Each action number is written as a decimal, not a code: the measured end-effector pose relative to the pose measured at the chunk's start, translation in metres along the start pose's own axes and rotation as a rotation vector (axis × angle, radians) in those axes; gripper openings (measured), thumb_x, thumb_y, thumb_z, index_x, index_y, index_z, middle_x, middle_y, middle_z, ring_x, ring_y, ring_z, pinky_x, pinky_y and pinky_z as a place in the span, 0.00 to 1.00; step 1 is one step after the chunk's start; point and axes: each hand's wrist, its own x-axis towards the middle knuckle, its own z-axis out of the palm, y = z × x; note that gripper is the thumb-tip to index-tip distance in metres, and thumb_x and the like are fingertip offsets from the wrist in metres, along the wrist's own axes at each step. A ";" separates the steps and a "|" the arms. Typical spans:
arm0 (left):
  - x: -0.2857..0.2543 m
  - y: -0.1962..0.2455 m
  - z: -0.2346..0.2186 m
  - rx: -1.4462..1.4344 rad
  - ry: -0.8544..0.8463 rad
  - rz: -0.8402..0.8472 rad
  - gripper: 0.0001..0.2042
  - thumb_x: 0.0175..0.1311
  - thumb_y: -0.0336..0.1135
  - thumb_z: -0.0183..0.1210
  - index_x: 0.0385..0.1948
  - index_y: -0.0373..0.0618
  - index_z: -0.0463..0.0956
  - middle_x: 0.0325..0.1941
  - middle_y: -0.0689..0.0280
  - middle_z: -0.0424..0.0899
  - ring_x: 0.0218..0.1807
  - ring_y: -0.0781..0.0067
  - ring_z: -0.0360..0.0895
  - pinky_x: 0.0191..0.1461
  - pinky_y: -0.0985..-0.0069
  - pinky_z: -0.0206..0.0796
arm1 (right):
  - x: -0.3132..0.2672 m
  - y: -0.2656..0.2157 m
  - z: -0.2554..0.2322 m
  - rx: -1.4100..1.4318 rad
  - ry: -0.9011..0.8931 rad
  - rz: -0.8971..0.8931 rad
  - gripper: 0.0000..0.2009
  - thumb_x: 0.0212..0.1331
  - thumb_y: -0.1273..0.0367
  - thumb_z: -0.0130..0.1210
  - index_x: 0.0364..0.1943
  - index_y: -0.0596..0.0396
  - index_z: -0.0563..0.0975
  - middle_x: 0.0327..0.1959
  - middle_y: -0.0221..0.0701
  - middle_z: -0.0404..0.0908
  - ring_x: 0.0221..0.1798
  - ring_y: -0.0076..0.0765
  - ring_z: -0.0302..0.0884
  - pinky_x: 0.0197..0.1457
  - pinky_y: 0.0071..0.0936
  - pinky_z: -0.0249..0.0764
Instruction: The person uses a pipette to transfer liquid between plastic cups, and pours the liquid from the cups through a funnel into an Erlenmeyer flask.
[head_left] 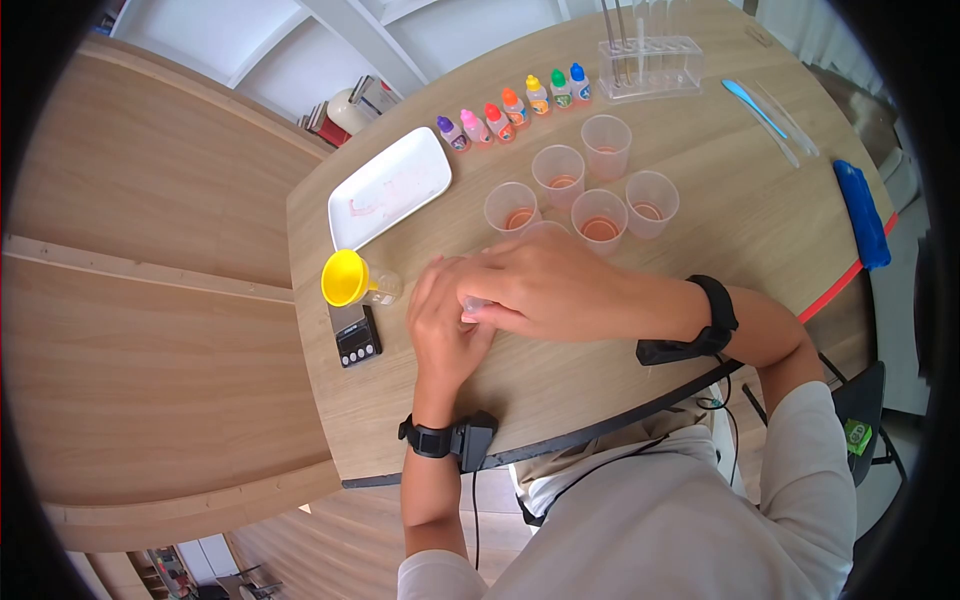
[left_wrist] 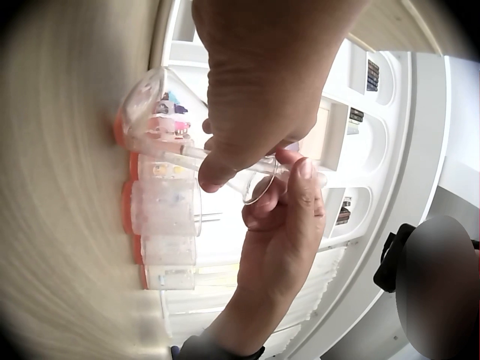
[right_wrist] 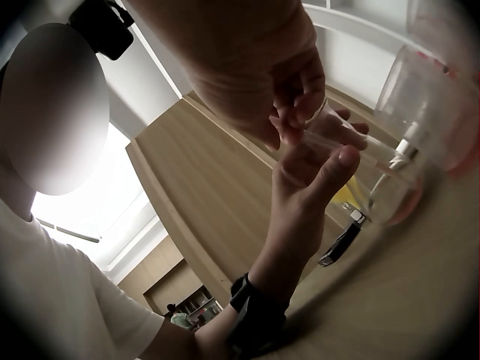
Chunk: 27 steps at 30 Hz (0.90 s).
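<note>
My left hand (head_left: 445, 320) is curled round the upper part of a clear conical flask (right_wrist: 375, 176), which stands upright with pinkish liquid low in its base. Above its mouth my right hand (head_left: 565, 290) pinches the top of a thin clear tube (left_wrist: 191, 154) that runs down inside the flask. The two hands overlap in the head view and hide most of the flask. Just beyond them stand several clear plastic cups (head_left: 652, 190) with orange-pink liquid at the bottom.
Left of the hands are a yellow funnel (head_left: 345, 278) and a small black scale (head_left: 357, 338). Farther back lie a white tray (head_left: 385, 195), a row of colour dropper bottles (head_left: 515, 106) and a clear test tube rack (head_left: 650, 72). A blue packet (head_left: 860, 215) lies at the right edge.
</note>
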 end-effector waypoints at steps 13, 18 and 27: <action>0.002 0.008 -0.002 0.042 0.007 -0.081 0.20 0.42 0.26 0.70 0.40 0.36 0.78 0.42 0.54 0.82 0.46 0.48 0.78 0.54 0.57 0.69 | 0.008 -0.004 -0.031 0.110 0.165 0.080 0.06 0.57 0.65 0.62 0.33 0.49 0.79 0.19 0.27 0.74 0.22 0.28 0.72 0.25 0.27 0.63; 0.004 0.010 -0.003 0.057 0.041 -0.096 0.20 0.42 0.26 0.70 0.41 0.37 0.78 0.42 0.55 0.82 0.47 0.50 0.78 0.58 0.54 0.68 | 0.010 0.003 -0.028 0.067 0.177 0.017 0.06 0.56 0.66 0.63 0.32 0.49 0.78 0.19 0.26 0.74 0.22 0.28 0.72 0.24 0.27 0.63; 0.003 0.009 -0.003 0.077 0.062 -0.067 0.22 0.41 0.25 0.69 0.44 0.38 0.78 0.44 0.55 0.82 0.48 0.51 0.78 0.60 0.52 0.67 | 0.009 0.004 -0.025 0.027 0.180 0.000 0.06 0.54 0.67 0.63 0.33 0.49 0.78 0.20 0.26 0.75 0.23 0.28 0.73 0.25 0.27 0.64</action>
